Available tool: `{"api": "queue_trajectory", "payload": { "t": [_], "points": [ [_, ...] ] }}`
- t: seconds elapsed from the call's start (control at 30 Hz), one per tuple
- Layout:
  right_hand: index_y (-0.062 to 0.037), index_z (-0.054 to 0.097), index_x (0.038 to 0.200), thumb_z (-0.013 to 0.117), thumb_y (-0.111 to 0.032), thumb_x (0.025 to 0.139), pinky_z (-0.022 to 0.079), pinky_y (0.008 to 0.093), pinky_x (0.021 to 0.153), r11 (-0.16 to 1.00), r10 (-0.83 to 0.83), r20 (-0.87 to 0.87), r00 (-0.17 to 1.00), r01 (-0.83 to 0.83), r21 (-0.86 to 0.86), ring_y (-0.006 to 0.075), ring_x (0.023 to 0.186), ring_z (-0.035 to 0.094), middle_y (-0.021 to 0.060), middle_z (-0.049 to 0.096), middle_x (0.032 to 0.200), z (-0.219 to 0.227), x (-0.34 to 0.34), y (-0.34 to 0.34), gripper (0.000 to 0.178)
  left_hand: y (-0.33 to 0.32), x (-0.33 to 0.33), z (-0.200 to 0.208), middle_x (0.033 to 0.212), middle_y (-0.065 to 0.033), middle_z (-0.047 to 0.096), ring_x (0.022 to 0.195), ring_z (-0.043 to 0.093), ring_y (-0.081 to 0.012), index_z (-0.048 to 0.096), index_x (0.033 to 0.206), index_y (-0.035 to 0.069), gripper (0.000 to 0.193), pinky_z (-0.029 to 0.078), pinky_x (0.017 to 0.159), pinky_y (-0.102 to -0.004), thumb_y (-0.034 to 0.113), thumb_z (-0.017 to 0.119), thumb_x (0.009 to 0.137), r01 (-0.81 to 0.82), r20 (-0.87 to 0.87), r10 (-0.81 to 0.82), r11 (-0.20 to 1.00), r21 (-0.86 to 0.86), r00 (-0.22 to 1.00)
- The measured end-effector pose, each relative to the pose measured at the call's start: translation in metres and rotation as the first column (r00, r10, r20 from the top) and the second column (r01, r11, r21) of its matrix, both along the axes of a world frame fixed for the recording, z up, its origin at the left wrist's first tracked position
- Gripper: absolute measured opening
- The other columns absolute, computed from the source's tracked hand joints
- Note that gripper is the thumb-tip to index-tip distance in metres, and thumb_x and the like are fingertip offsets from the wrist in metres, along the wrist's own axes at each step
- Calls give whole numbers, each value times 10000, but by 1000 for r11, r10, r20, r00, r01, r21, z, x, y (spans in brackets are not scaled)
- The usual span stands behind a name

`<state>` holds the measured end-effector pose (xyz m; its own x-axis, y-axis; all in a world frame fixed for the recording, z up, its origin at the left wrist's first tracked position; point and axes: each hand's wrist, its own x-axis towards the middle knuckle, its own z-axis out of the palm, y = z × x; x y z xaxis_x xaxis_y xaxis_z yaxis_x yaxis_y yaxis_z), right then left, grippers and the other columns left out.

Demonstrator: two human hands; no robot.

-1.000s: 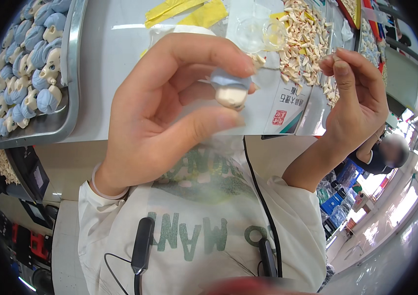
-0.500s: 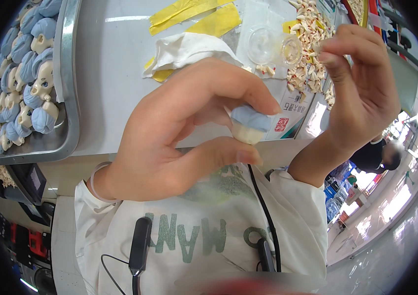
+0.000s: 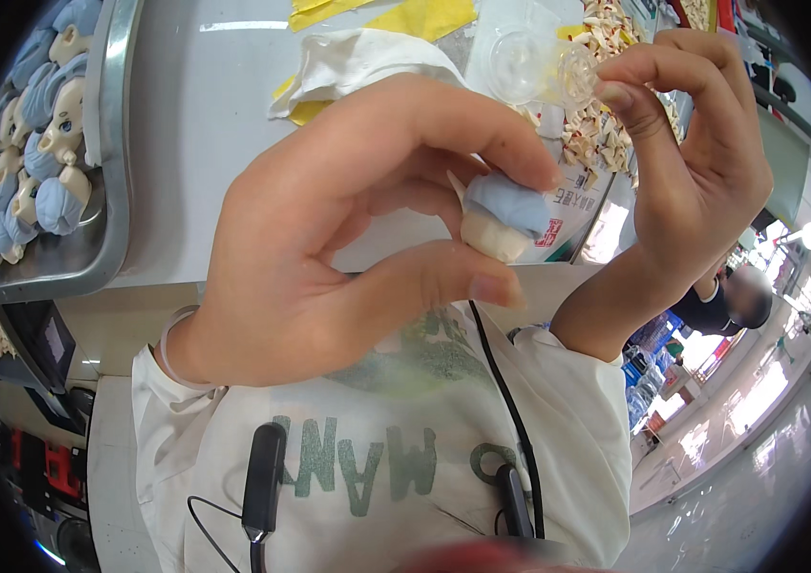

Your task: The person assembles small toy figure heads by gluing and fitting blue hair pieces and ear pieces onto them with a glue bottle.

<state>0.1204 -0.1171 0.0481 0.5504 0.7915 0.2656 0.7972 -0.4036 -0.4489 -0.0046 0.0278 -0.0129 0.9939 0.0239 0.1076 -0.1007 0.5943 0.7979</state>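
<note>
Over the table's front edge, my left hand (image 3: 281, 239) holds a small doll head (image 3: 507, 212) between thumb and fingers. The head has moulded light-blue hair and a cream part below; its painted face, if any, does not show. A pale pointed bit sticks up at its left side. My right hand (image 3: 696, 158) is raised to the right, thumb and forefinger pinched together. Whatever sits in that pinch is too small to make out. Just behind those fingertips are clear round plastic cups (image 3: 517, 72) and a heap of small pale pieces with dark red marks (image 3: 596, 138).
A metal tray (image 3: 117, 153) at the left bears many similar blue-haired doll heads (image 3: 60, 205). On the white table (image 3: 200, 115) lie a crumpled white cloth (image 3: 367, 59) and yellow strips (image 3: 429, 19). Another person (image 3: 720, 301) is at the far right.
The doll head has tilted in my left fingers and come slightly up and right. My right hand has moved a little left, still pinched. The whole view has shifted somewhat.
</note>
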Motion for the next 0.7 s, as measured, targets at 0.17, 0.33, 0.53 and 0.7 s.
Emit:
{"api": "queue_trajectory", "payload": {
  "t": [0.17,0.33,0.53,0.7],
  "points": [
    [60,567,736,633,101,624,384,225,663,992,-27,-57,998,34,123,144,740,481,89,528,770,-6,-7,1,137,-1,1,2,944,-169,513,867,537,-222,477,975,-57,431,499,704,-301,87,707,640,-14,-24,14,1000,14,1000],
    [38,532,790,649,-14,668,378,248,642,904,106,-187,977,-16,427,181,732,481,146,513,796,3,-25,-1,177,-4,-2,9,945,-158,522,830,553,-209,479,989,-33,471,496,685,-278,145,727,630,-44,-147,17,982,-182,989],
    [-3,509,773,678,-138,687,333,219,610,848,194,-452,871,83,524,149,689,447,128,500,791,-18,-54,-6,233,-1,-3,13,937,-139,542,819,558,-195,485,995,-14,537,477,672,-256,274,739,620,-84,-253,42,984,-157,967],
    [-5,508,790,670,-103,697,337,204,630,815,179,-557,811,194,546,123,684,438,107,488,795,-24,-62,2,211,1,-5,14,942,-123,550,834,553,-192,498,986,-8,530,444,752,-272,293,740,623,-101,-238,79,991,-82,968]
  ]
}}
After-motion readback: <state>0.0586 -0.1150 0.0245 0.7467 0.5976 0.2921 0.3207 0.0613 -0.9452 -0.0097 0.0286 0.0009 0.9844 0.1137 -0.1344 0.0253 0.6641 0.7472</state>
